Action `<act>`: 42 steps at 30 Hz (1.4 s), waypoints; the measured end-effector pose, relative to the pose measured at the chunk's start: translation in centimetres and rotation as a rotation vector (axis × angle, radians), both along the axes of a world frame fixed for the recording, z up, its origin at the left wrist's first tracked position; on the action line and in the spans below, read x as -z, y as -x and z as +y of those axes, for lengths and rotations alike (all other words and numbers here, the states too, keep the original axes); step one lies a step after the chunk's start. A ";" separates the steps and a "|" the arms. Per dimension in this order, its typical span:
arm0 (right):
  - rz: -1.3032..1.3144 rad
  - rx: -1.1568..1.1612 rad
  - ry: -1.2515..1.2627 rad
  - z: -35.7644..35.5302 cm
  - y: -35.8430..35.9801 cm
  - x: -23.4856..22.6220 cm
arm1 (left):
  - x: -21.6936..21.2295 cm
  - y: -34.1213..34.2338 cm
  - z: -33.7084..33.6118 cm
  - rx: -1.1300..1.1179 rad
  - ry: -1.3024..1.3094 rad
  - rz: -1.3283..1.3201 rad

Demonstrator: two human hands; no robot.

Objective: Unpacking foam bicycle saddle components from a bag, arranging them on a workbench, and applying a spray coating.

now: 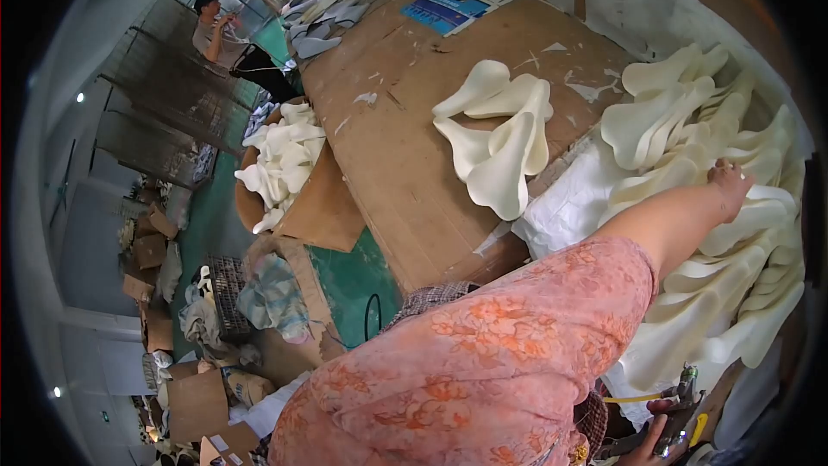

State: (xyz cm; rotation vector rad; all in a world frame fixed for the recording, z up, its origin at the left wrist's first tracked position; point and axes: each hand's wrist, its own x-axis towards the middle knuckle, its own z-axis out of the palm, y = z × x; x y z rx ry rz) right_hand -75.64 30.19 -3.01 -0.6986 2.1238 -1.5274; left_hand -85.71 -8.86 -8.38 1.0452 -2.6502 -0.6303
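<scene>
My left arm, in a pink floral sleeve, stretches across to the right. My left hand point(731, 188) is among many cream foam pads point(681, 289) shaped like bicycle saddles, its fingers curled on the edge of one. These pads lie overlapped in rows on white sheeting point(565, 211). Low at the right edge, my right hand point(653, 443) is closed around what looks like a spray gun point(686, 388) with metal fittings. A thin yellow hose point(634, 399) runs beside it. Several loose foam pads point(504, 151) sit in a small heap on the cardboard-covered table.
The cardboard-covered table point(379, 121) holds a blue and white printed sheet point(457, 7) and grey pads point(323, 26) at its far end. Left of it stands a carton point(323, 207) full of foam pads. A person point(228, 43) is farther back. Wire crate point(226, 293) and sacks lie on the floor.
</scene>
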 end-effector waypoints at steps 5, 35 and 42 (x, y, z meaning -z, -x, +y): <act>-0.072 -0.056 0.044 2.6 4.0 -1.1 | -0.1 3.9 1.2 0.046 0.126 0.176; -0.007 -0.055 0.125 4.4 -8.5 -10.8 | 7.5 -14.6 2.5 -0.207 -0.299 0.900; 0.040 0.034 0.163 -0.1 -8.3 -12.5 | 6.7 -16.2 -2.3 0.151 -1.473 1.564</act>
